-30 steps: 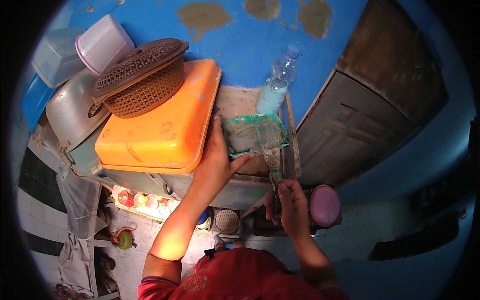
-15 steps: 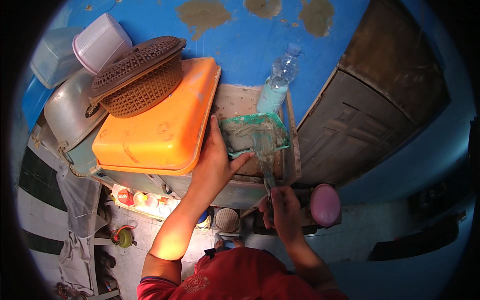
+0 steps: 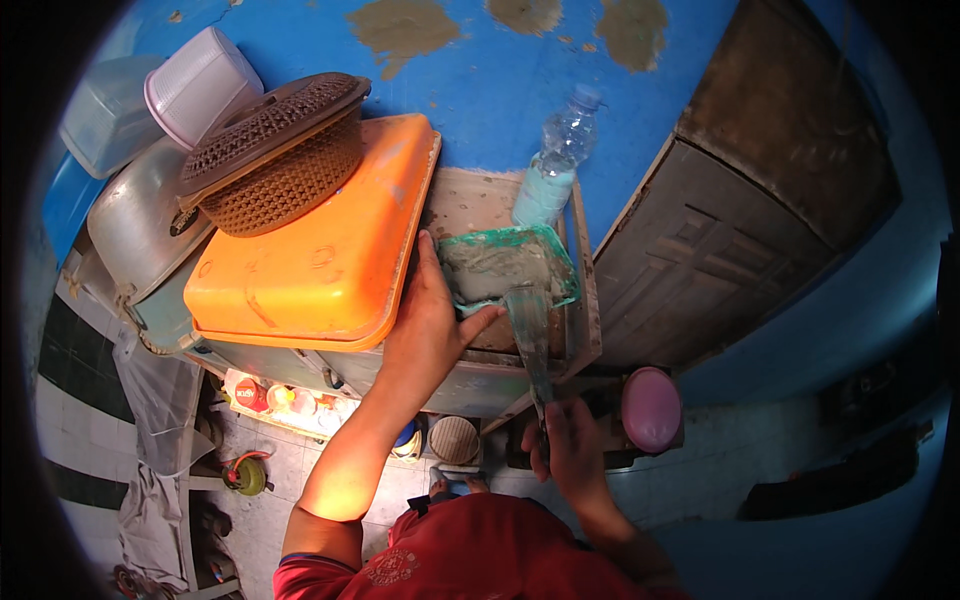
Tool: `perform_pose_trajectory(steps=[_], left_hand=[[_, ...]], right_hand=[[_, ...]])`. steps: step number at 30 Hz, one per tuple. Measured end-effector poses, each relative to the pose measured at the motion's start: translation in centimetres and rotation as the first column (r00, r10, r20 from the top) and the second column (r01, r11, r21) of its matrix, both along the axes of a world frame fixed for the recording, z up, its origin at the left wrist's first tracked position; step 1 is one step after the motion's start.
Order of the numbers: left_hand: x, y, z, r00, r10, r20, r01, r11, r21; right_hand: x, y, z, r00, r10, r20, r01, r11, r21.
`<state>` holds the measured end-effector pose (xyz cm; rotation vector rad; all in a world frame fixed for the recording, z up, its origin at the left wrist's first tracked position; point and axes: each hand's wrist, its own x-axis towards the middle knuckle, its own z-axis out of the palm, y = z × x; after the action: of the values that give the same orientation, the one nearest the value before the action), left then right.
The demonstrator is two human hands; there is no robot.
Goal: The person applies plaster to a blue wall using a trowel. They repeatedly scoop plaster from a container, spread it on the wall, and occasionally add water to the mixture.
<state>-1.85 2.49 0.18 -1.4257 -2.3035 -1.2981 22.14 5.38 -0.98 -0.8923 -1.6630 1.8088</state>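
Observation:
A green plastic container (image 3: 562, 262), rectangular and shallow, holds a wet grey paste (image 3: 510, 268). My left hand (image 3: 432, 315) grips its left side and near corner, the thumb along the near edge. In my right hand (image 3: 568, 452) is the handle of a putty knife (image 3: 533, 335), fingers wrapped round it. The blade is smeared with grey and its wide end lies at the container's near rim. Just behind the container stands a clear plastic bottle (image 3: 545, 190) with pale turquoise contents.
Left of my hand an upturned orange tub (image 3: 290, 280) carries a brown woven-look lidded basket (image 3: 280, 170). A metal pot (image 3: 150, 220) and pale plastic containers (image 3: 200, 88) stand further left. Behind is a blue wall (image 3: 470, 90) with grey patches; a wooden door (image 3: 700, 240) stands at right.
My right hand has drawn the putty knife back toward me, from over the paste to the container's near rim. The left hand stays in place.

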Motion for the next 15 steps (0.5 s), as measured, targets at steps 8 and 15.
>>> perform_pose_trajectory(steps=[8,15], left_hand=[[-0.1,0.0,-0.6,0.997,0.029,-0.068,-0.028,1.0,0.005],[-0.4,0.2,-0.9,0.994,0.021,-0.106,-0.016,0.999,0.042]], right_hand=[[1.1,-1.5,-0.2,1.0,-0.01,0.006,0.01,0.997,-0.077],[4.2,-0.3,4.0,0.995,-0.093,-0.035,0.096,0.992,0.077]])
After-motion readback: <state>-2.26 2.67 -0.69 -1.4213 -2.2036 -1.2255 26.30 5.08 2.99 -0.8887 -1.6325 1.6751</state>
